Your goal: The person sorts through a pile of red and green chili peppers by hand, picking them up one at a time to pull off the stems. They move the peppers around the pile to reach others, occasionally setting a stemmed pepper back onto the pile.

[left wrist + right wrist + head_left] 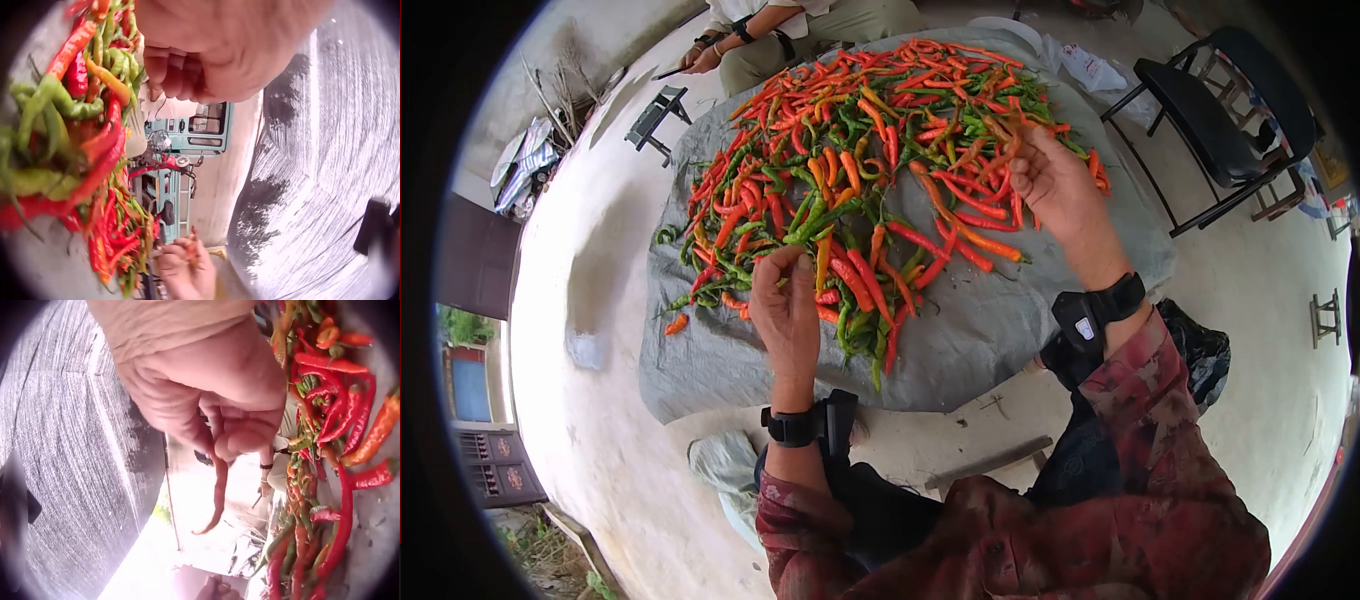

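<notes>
Nearest, left hand (785, 310) over near edge of chili pile (870, 130), fingers curled toward palm, contents impossible to tell; pods just past fingertips, long axes mostly pointing away. Farther out and right, right hand (1060, 185) pinched on one orange-red chili (219, 487) near stem end, pointed tip trailing free. Beyond both, grey sheet (990, 330) under the pile, seated person (790, 35) at far edge.

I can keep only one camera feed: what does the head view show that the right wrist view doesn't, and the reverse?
Only the head view: the whole outline of the grey tarp, a black chair and a small stool beside it. Only the right wrist view: an orange-red chili hanging from the pinching fingers, plainly apart from the rest. Both: the right hand and the red, orange and green chili peppers.
</notes>
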A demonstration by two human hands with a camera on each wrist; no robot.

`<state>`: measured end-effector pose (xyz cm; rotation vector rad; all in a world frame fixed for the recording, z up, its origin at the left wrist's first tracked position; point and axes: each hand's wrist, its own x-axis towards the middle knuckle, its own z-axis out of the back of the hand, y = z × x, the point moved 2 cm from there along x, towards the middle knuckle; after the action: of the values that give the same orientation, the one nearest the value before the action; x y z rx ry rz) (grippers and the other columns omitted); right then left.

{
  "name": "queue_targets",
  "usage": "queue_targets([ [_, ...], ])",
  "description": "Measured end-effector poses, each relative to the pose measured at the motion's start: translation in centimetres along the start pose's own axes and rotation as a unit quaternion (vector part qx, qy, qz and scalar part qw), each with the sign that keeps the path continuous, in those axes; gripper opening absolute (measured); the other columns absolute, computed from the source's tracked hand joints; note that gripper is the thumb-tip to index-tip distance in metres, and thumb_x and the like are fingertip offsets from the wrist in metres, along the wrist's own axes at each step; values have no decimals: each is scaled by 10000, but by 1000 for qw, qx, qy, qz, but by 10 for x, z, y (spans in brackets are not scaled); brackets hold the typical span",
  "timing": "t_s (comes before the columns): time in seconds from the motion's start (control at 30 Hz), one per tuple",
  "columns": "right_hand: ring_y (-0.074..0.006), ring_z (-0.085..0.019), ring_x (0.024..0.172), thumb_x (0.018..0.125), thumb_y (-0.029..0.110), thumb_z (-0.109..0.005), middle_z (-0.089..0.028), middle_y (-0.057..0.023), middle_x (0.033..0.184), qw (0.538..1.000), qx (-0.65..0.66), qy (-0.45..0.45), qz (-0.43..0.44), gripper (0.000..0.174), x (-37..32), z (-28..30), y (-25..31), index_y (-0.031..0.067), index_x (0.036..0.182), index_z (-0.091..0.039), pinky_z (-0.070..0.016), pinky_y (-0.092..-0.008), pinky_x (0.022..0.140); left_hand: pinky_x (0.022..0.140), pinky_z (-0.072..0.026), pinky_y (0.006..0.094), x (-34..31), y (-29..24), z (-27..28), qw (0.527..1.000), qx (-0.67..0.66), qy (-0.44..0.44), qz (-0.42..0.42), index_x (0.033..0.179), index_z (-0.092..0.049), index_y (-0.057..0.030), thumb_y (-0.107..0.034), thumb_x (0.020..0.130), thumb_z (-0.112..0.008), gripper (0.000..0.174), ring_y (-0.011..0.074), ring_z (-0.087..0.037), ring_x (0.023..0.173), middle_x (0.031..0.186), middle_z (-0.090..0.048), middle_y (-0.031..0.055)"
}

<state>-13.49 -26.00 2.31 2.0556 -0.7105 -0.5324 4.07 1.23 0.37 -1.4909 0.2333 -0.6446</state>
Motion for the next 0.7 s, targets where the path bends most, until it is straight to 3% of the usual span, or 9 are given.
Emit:
queue_targets([
  [0.03,-112,-579,615,922,185,-569,-630,-52,781,980,166,-104,44,168,3,7,0,29,968,-614,-488,-235,567,761,-449,305,1,-8,-3,974,198,-20,-112,1039,-608,-18,-157,916,-576,189,194,-561,870,931,-606,86],
  [0.07,-112,-579,615,922,185,-569,-630,-52,781,980,166,-104,43,168,5,10,-7,29,968,-614,-488,-235,567,843,-448,361,0,-13,-8,896,386,-37,-214,1069,-604,-19,-148,898,-585,214,256,-562,995,1031,-604,129],
  [0.1,-113,-578,617,920,193,-575,-630,-55,784,982,166,-92,4,176,4,10,-14,33,980,-616,-487,-235,567,933,-368,458,1,-12,-10,902,383,-24,-197,1114,-571,-35,-108,854,-588,271,367,-469,1083,1168,-530,184],
  [0.2,-96,-572,621,918,210,-589,-626,-44,782,985,153,-39,-74,188,-6,0,-37,34,980,-617,-472,-219,554,964,-381,445,10,2,-13,865,451,-26,-217,1189,-552,-31,-162,887,-582,331,358,-459,1174,1235,-530,165],
  [0.27,-69,-547,615,914,222,-598,-610,-22,770,990,-29,89,-107,206,-17,-23,-42,26,976,-614,-448,-200,527,959,-372,469,15,16,-17,866,452,-15,-212,1199,-539,-33,-137,879,-577,338,376,-462,1151,1236,-525,183],
  [0.37,-45,-515,605,911,239,-607,-591,-3,759,964,-192,160,-96,227,-29,-46,-43,22,979,-611,-428,-187,509,926,-388,482,20,23,-19,866,460,12,-194,1185,-538,-29,-111,874,-572,323,386,-496,1086,1205,-540,198],
  [0.53,-46,-508,607,913,265,-602,-587,-7,759,960,-200,166,-107,257,-26,-53,-52,19,989,-609,-430,-192,506,796,-473,411,17,9,-14,903,391,52,-169,1063,-600,-6,-104,878,-582,210,332,-595,902,999,-620,144],
  [0.6,-49,-513,608,914,278,-600,-591,-12,762,956,-216,168,-107,272,-26,-57,-57,18,992,-608,-431,-195,505,707,-501,369,8,-5,-20,912,363,31,-191,965,-623,-14,-30,849,-600,119,294,-619,779,895,-627,115],
  [0.7,-51,-536,607,940,264,-567,-619,-19,755,956,-202,172,-128,256,-29,-64,-71,11,965,-598,-426,-184,500,686,-508,330,-7,-12,-24,914,321,-20,-246,939,-631,-38,22,807,-634,145,268,-630,772,881,-633,100],
])
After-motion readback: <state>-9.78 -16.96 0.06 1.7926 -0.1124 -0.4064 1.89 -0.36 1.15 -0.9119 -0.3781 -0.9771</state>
